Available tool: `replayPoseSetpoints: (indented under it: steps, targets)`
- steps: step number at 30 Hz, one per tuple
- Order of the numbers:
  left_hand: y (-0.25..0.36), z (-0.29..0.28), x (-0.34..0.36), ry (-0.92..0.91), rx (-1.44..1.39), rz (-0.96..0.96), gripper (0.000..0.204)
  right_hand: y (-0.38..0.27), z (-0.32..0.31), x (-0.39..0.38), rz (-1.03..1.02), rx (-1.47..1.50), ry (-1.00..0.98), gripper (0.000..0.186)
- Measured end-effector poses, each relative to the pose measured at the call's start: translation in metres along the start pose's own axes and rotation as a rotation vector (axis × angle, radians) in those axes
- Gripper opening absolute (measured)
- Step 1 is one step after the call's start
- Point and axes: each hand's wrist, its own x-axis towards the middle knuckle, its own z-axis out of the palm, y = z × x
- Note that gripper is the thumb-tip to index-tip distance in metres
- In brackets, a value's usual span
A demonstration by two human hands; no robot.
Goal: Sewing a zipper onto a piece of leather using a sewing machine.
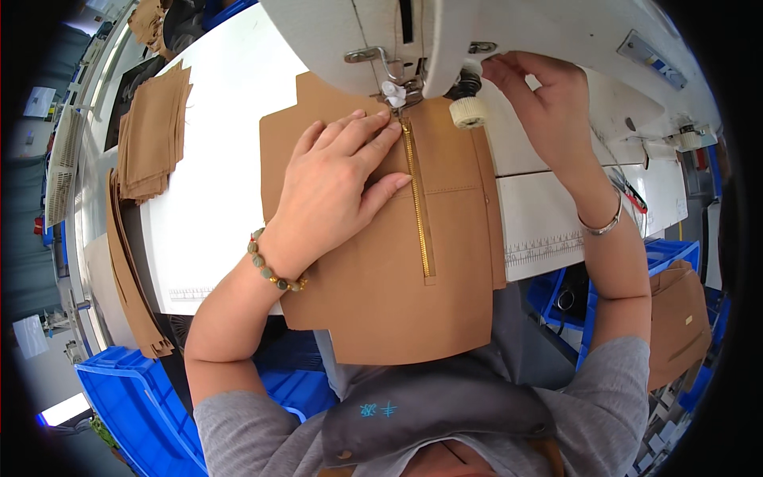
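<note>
A tan fabric panel (397,294) with a gold zipper (419,215) lies on the white sewing table (222,159), its top edge under the presser foot (395,94) of a white sewing machine (509,32). My left hand (334,187) presses flat on the panel just left of the zipper, fingertips close to the presser foot. My right hand (536,95) reaches up behind the machine head, fingers touching the machine next to a cream ribbed knob (468,111). It holds nothing that I can see.
A stack of cut tan pieces (151,135) lies at the table's left, more hang over the left edge (131,278). Blue plastic bins stand below at the left (135,397) and at the right (668,258), with tan pieces (675,326) by the right one.
</note>
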Motion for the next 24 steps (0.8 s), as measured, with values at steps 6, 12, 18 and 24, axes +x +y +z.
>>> replayPoseSetpoints:
  steps: [6,12,18,24]
  targets:
    - [0.001,0.001,-0.002,-0.015,0.000,0.001,0.055,-0.007,0.006,-0.002,0.089,0.111,0.020,0.016]
    - [0.003,0.002,-0.004,-0.014,0.039,-0.013,0.058,-0.002,0.006,-0.009,0.023,0.175,-0.107,0.021]
    - [0.008,0.001,-0.009,0.011,0.046,0.066,0.039,-0.014,0.022,-0.032,-0.307,-0.058,-0.442,0.021]
    - [0.008,-0.001,-0.004,0.037,-0.061,0.096,0.033,-0.005,0.037,-0.027,-0.283,-0.078,-0.394,0.022]
